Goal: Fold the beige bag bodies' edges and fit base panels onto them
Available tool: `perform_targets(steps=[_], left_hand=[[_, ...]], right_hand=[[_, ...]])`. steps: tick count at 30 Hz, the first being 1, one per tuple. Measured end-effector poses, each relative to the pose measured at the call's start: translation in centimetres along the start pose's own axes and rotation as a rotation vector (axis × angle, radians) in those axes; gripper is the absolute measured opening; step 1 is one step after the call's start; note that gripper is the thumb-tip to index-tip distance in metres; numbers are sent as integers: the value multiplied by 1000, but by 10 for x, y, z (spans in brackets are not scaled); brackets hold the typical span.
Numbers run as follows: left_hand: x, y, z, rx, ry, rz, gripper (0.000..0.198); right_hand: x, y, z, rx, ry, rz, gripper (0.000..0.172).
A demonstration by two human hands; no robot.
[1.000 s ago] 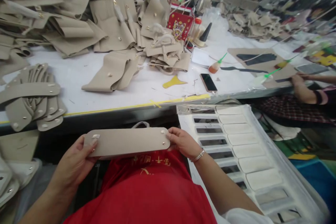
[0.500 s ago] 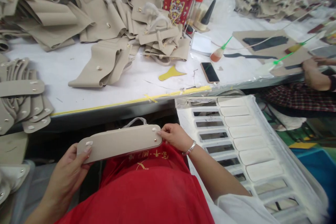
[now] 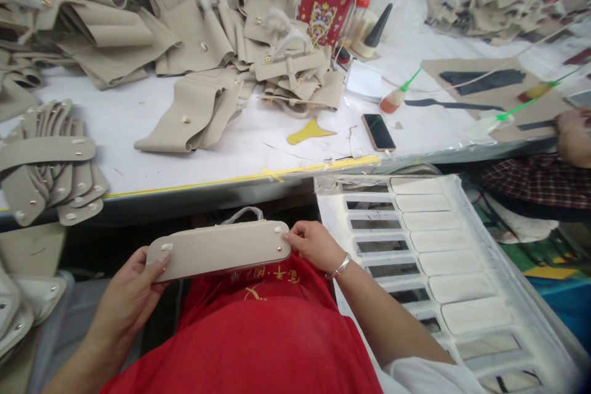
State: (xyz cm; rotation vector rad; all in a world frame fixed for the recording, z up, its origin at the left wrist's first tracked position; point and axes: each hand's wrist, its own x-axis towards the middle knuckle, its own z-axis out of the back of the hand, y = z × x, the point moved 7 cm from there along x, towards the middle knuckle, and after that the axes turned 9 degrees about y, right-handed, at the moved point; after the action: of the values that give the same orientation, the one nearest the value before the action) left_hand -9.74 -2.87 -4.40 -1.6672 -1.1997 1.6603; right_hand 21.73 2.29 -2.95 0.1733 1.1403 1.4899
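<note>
A long beige leather piece [image 3: 221,250] with rounded ends, small white tabs and metal studs is held level above my red apron. My left hand [image 3: 138,289] grips its left end, thumb on top near the white tab. At the right end, my right hand [image 3: 316,246] pinches the edge between thumb and fingers. A clear-wrapped handle [image 3: 242,215] rises behind the piece. Similar strap pieces [image 3: 50,160] lie fanned in a stack on the table at the left.
The white table [image 3: 124,117] bears beige bag parts [image 3: 189,114], a phone [image 3: 378,132], a glue bottle [image 3: 392,100] and a yellow scrap [image 3: 309,131]. A slotted white rack [image 3: 388,286] with pale pieces stands at my right. Another person's hand [image 3: 574,135] shows at the far right.
The whole view has shifted slightly, so the table things appear further right. Both my hands still hold the beige piece in nearly the same pose.
</note>
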Motion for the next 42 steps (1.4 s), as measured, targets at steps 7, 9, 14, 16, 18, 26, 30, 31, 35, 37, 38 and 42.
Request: perform_targets(steps=[7, 9, 14, 16, 18, 26, 30, 31, 35, 37, 38, 42], left_hand=[[6, -18, 19, 586, 45, -55, 27], [7, -27, 22, 799, 20, -95, 28], [12, -34, 20, 873, 124, -143, 32], [16, -33, 24, 858, 136, -140, 34], [20, -32, 30, 834, 120, -130, 33], [27, -28, 42, 732, 106, -113, 35], [33, -25, 44, 730, 119, -103, 38], [34, -25, 44, 744, 123, -102, 38], [31, -31, 44, 982, 130, -109, 41], [27, -42, 41, 1214, 82, -182, 39], [24, -50, 35, 1325, 48, -258, 38], [13, -62, -35, 1486, 243, -676, 48]], right_hand=[[2, 3, 0, -28, -10, -26, 30], [3, 4, 0, -20, -8, -29, 30], [2, 8, -5, 18, 48, -66, 35], [3, 7, -7, 21, 77, -108, 38], [6, 5, -10, 40, 112, -154, 40], [8, 2, -17, 61, 187, -213, 44], [11, 4, -17, 77, 198, -215, 44], [12, 5, -17, 81, 195, -215, 44], [11, 8, -16, 75, 162, -204, 40], [9, 9, -15, 80, 131, -189, 36], [9, 9, -14, 85, 125, -182, 35], [8, 3, -11, 126, 86, -148, 30]])
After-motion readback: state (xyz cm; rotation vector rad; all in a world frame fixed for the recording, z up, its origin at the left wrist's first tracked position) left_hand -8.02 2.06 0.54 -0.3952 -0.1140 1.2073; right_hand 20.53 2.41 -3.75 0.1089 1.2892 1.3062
